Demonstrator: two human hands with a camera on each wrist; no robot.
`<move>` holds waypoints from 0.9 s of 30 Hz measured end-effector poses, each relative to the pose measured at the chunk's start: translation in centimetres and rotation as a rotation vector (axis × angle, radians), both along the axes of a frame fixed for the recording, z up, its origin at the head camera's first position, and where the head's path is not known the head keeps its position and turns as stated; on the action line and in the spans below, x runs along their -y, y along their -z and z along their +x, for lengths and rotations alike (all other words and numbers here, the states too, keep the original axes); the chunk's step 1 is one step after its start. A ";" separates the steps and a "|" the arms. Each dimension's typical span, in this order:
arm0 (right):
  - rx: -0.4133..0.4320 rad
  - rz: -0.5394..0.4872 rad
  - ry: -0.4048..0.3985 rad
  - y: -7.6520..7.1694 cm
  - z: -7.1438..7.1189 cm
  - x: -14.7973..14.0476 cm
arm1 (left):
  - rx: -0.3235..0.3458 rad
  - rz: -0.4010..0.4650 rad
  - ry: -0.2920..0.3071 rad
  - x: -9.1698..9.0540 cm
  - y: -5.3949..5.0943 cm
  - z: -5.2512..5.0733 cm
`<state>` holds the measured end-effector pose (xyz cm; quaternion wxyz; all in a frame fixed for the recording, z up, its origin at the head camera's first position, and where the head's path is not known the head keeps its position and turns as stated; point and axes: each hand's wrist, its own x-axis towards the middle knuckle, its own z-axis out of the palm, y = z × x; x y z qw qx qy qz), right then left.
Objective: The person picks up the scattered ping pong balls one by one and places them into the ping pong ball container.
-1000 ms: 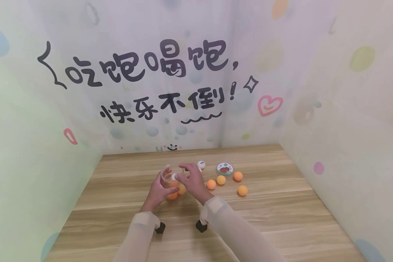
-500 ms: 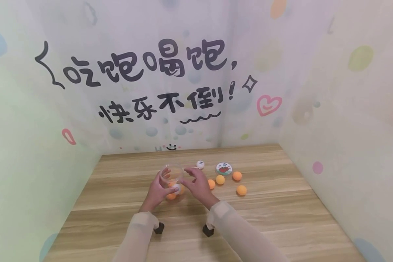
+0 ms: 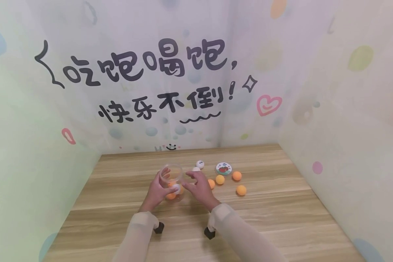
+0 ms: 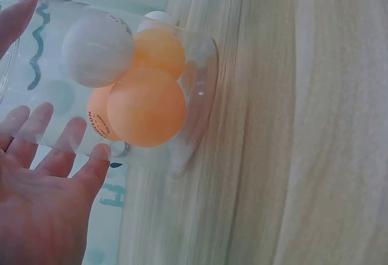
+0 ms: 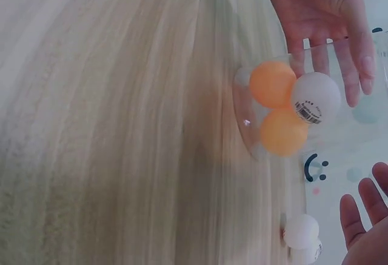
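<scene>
A clear plastic jar [image 3: 171, 179] stands upright on the table, with orange balls [image 4: 147, 107] and a white ball [image 4: 98, 50] inside; they look like ping-pong balls. My left hand [image 3: 157, 191] grips the jar from its left side, thumb across the front and fingers behind, as the right wrist view shows. On the jar's other side, my right hand [image 3: 199, 187] is held with fingers spread and nothing in them, apart from the wall in the right wrist view. Two loose white balls [image 5: 301, 231] lie beyond that hand.
Several loose orange balls [image 3: 241, 190] lie to the right of my hands. Behind them is a round flat lid [image 3: 223, 168] with a red picture. A printed wall [image 3: 170, 138] closes off the table's [image 3: 281, 218] back edge.
A white ball held by my right hand at the jar's mouth has dropped inside onto the orange balls. The right hand has let go and shifted right; the left stays on the jar.
</scene>
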<state>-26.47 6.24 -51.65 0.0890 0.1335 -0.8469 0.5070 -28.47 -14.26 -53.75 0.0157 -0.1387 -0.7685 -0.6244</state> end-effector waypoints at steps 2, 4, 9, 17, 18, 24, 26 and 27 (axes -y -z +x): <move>-0.006 0.013 0.000 0.1 0.1 0.0 | -0.001 -0.016 0.012 -0.1 -1.0 0.6; -0.013 0.019 -0.002 0.3 0.2 0.0 | 0.001 -0.024 0.024 -0.2 -2.0 1.2; -0.016 0.024 -0.002 0.9 0.3 -0.3 | 0.008 -0.027 0.035 -0.3 -3.2 1.8; -0.023 0.034 0.009 1.6 0.2 -0.8 | 0.000 -0.026 0.034 -0.3 -3.2 1.8; -0.025 0.040 0.012 1.7 0.2 -0.9 | 0.001 -0.024 0.033 -0.2 -3.2 1.8; -0.013 0.061 0.036 2.1 0.0 -1.2 | 0.003 -0.007 0.044 -0.1 -3.0 1.7; -0.020 0.081 0.047 2.3 -0.1 -1.4 | 0.000 -0.011 0.044 -0.1 -3.0 1.7; -0.026 0.091 0.054 2.5 -0.1 -1.5 | 0.000 -0.012 0.044 -0.1 -3.0 1.7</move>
